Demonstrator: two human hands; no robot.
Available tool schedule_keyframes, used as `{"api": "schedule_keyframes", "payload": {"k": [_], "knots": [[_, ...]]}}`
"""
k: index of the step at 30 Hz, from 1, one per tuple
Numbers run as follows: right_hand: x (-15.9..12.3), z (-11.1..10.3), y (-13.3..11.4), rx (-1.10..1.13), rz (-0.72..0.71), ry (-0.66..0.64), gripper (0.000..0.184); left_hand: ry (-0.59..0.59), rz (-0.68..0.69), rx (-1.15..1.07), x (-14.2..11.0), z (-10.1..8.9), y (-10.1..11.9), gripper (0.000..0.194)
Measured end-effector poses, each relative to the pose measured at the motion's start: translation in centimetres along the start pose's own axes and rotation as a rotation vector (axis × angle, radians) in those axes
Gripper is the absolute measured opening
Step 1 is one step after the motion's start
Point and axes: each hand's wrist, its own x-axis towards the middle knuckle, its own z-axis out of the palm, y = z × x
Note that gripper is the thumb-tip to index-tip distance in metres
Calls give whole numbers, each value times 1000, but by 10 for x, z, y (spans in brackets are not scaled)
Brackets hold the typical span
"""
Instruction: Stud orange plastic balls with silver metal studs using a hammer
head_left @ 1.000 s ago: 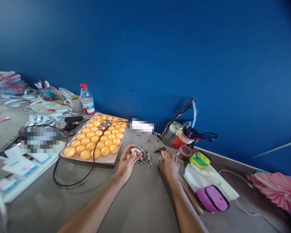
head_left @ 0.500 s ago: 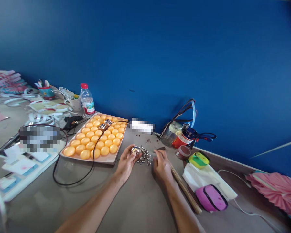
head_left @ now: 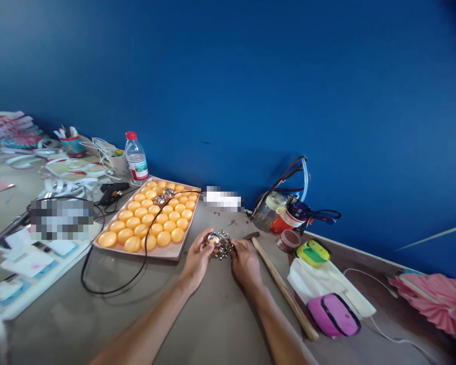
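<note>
My left hand (head_left: 198, 253) holds a small ball (head_left: 213, 239) between thumb and fingers. Shiny silver studs cover much of it, with a patch of orange showing. Beside the ball lies a pile of small silver studs (head_left: 225, 247) on the table. At the right edge of that pile are the fingertips of my right hand (head_left: 246, 263), drawn together; anything between them is too small to make out. A hammer (head_left: 283, 286) with a wooden handle lies just right of this hand.
On the left stands a shallow tray (head_left: 163, 252) of orange balls, two of them silver-studded, with a black cable across it. A water bottle (head_left: 137, 165), glue gun (head_left: 114, 192) and power strip (head_left: 57, 261) lie beyond. Rightward are a jar (head_left: 268, 213) and a purple case (head_left: 333, 315).
My right hand has moved left, away from the hammer, to the edge of the stud pile. My left hand keeps the ball in nearly the same place.
</note>
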Motion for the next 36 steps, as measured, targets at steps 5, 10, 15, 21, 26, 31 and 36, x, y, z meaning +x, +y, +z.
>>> {"api": "schedule_keyframes", "payload": {"k": [5,10,15,21,26,31,36], "knots": [[1,0,2,111,32,16,18,-7,10,64,-2,0,0,43],[0,1,7,281,44,99,20,-42,44,156,-3,1,-2,44],[-1,-2,7,416,28,166,22,-73,59,219,-5,3,-1,44],[-2,-7,3,463,15,187,22,-91,82,250,-5,0,-2,43],[-2,-9,1,455,35,170,22,-100,60,241,-6,1,-3,43],[-2,-8,5,473,85,191,22,-125,58,235,-7,3,-2,41],[-1,-9,5,506,23,119,19,-145,66,270,-7,4,-2,42]]}}
